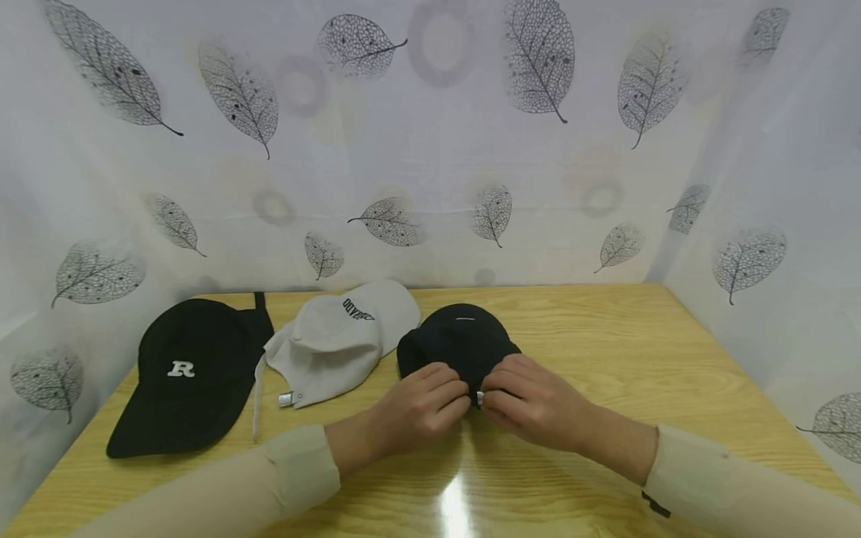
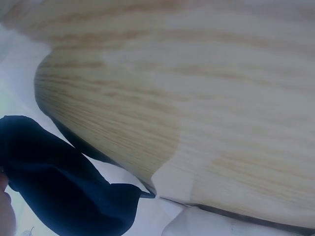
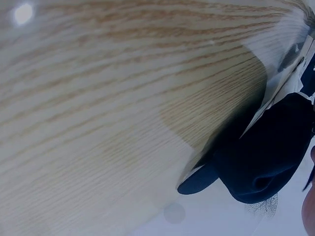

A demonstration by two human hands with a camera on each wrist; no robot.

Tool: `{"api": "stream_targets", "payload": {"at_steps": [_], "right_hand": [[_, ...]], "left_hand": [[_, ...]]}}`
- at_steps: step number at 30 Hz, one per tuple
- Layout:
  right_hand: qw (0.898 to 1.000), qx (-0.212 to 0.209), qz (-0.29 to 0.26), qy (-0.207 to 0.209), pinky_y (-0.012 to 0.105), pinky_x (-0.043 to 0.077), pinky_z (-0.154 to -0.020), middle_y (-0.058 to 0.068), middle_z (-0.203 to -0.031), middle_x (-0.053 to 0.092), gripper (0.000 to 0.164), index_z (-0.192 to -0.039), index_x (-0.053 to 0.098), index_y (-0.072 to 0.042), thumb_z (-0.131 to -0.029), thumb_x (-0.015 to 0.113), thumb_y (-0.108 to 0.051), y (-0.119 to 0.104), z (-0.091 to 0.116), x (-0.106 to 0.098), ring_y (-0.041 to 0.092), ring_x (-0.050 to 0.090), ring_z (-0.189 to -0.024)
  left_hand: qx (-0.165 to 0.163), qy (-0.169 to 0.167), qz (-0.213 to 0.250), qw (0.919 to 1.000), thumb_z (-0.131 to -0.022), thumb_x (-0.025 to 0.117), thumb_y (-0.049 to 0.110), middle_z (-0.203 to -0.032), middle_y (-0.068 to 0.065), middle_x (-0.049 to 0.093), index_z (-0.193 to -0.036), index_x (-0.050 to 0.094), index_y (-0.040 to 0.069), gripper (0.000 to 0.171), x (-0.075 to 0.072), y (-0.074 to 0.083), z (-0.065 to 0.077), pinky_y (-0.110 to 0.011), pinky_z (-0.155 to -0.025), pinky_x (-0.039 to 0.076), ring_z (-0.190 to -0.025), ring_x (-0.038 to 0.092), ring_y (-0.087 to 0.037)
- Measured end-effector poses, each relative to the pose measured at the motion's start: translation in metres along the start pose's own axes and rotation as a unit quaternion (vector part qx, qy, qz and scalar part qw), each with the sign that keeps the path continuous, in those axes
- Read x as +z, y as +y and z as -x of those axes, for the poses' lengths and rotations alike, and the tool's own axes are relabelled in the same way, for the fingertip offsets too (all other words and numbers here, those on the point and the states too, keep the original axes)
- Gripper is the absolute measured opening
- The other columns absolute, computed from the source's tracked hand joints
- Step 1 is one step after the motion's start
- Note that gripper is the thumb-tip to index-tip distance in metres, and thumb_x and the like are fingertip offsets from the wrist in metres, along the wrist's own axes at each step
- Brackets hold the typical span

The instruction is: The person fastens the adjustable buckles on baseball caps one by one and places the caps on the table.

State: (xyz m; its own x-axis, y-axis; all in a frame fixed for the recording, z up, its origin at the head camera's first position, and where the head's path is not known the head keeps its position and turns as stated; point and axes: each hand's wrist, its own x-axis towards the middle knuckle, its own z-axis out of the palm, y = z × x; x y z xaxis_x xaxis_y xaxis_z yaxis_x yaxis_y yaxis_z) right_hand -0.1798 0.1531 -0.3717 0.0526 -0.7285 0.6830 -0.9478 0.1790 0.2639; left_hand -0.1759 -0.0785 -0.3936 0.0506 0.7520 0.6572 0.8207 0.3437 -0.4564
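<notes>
A dark navy cap [image 1: 460, 344] with a small white line on its brim lies at the middle of the table, the brim pointing away from me. My left hand [image 1: 424, 407] pinches the near edge of the cap at its back strap. Close beside it, my right hand [image 1: 538, 400] grips the other side of the strap, by a small silvery buckle [image 1: 480, 399]. The dark crown [image 2: 69, 182] shows at lower left in the left wrist view and the cap [image 3: 270, 147] at lower right in the right wrist view. My fingertips hide most of the strap.
To the left lies a white cap [image 1: 336, 329] with dark lettering and a loose strap with a metal buckle. Farther left is a black cap [image 1: 195, 381] with a white letter R. The wooden table [image 1: 625, 351] ends at a leaf-patterned curtain [image 1: 437, 164] behind and at both sides.
</notes>
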Motion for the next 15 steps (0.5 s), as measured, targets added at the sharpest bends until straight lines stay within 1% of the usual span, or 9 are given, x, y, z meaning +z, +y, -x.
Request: {"api": "stream_targets", "payload": {"at_steps": [7,12,15], "right_hand": [[1.0,0.002,-0.006,0.002,0.032,0.05,-0.074,0.005,-0.088,0.067,0.018,-0.085,0.068,-0.005,-0.098,0.058,-0.011,-0.0003,0.0,0.0008,0.019,0.061,-0.08],[1.0,0.002,-0.011,0.0,0.033,0.051,-0.075,0.006,-0.089,0.067,0.012,-0.087,0.069,-0.004,-0.095,0.063,-0.01,-0.0004,0.0013,0.0023,0.02,0.061,-0.081],[1.0,0.003,-0.007,0.002,0.033,0.05,-0.074,0.005,-0.088,0.067,0.016,-0.086,0.069,-0.004,-0.097,0.06,-0.011,-0.0006,0.0016,0.0025,0.019,0.061,-0.08]], "left_hand": [[0.0,0.007,0.004,1.0,-0.096,0.061,0.008,-0.09,-0.002,0.07,-0.087,0.072,0.007,0.013,0.0018,0.001,-0.0032,-0.028,-0.082,0.053,-0.083,0.063,-0.015],[-0.005,0.012,0.007,0.9999,-0.095,0.062,0.007,-0.088,-0.002,0.07,-0.086,0.071,0.007,0.013,0.0021,0.0018,-0.0045,-0.027,-0.081,0.052,-0.082,0.063,-0.015],[-0.012,0.013,0.006,0.9998,-0.093,0.064,0.008,-0.088,-0.001,0.07,-0.086,0.071,0.008,0.01,0.0022,0.0023,-0.0052,-0.027,-0.081,0.052,-0.082,0.063,-0.014]]}}
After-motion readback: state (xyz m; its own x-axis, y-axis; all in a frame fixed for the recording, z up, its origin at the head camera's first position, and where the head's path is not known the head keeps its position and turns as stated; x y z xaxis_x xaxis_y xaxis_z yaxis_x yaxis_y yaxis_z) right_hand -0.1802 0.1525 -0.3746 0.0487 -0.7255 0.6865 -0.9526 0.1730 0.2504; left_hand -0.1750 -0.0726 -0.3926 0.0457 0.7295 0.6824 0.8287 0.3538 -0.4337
